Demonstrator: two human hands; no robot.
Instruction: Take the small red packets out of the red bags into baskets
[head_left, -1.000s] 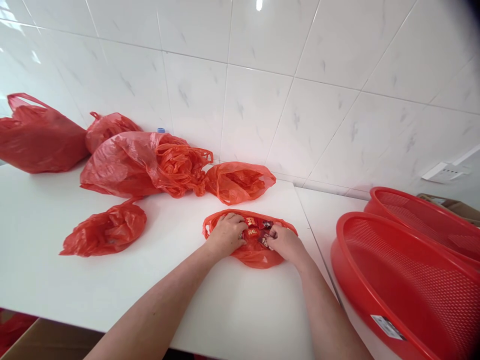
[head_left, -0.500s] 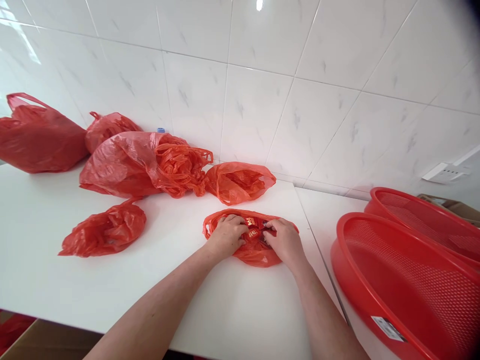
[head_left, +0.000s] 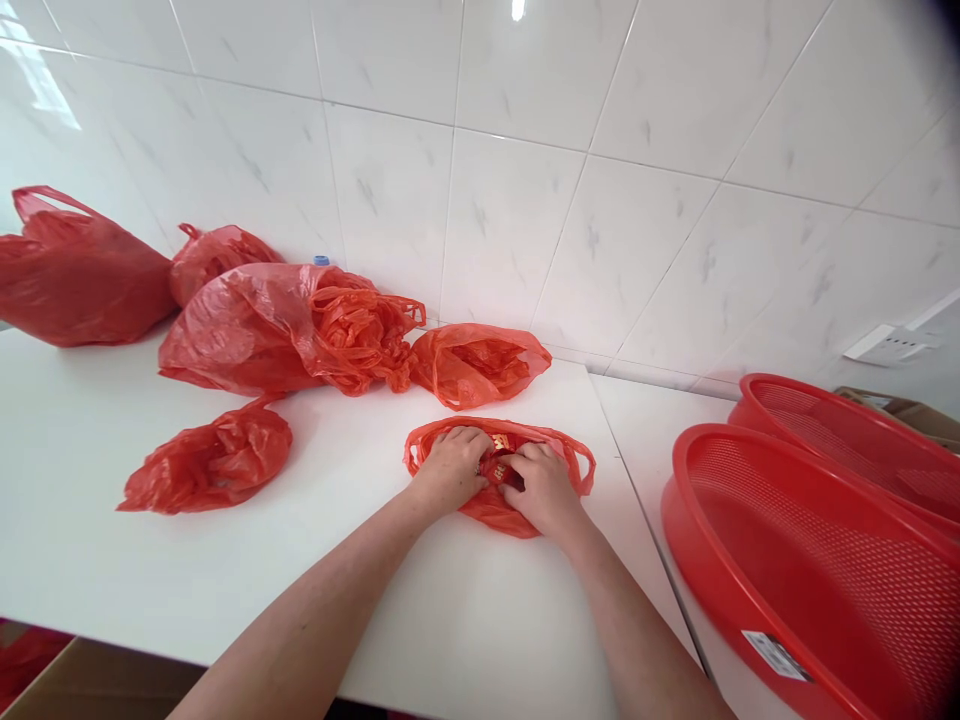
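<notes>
Thin red plastic carrier bag [head_left: 491, 512] lies flattened on the white tabletop [head_left: 225, 590] straight in front of you, with its loop handles [head_left: 583, 470] spread out at your nine and three o'clock. Your left hand [head_left: 450, 468] and your right hand [head_left: 544, 490] are both on it, palms down, fingers curved and drawn in toward each other, nearly meeting over the bag's open mouth. Small red-and-gold packets [head_left: 500, 443] sit inside the bag, mostly covered by your hands, with only a sliver showing between them at twelve o'clock. Your work at this moment is centred there, with both hands pressed over the packets; your fingers hide the contact, so you cannot tell whether either hand is pinching one. At nine o'clock lies a bunched red plastic bag [head_left: 210, 460], at twelve another [head_left: 476, 365], and at ten and eleven o'clock more red bags [head_left: 240, 335] are heaped against the white marble-look wall tiles [head_left: 525, 170]. At three o'clock, two oval red plastic mesh baskets [head_left: 795, 570] sit on the neighbouring surface, one overlapping the other.
</notes>
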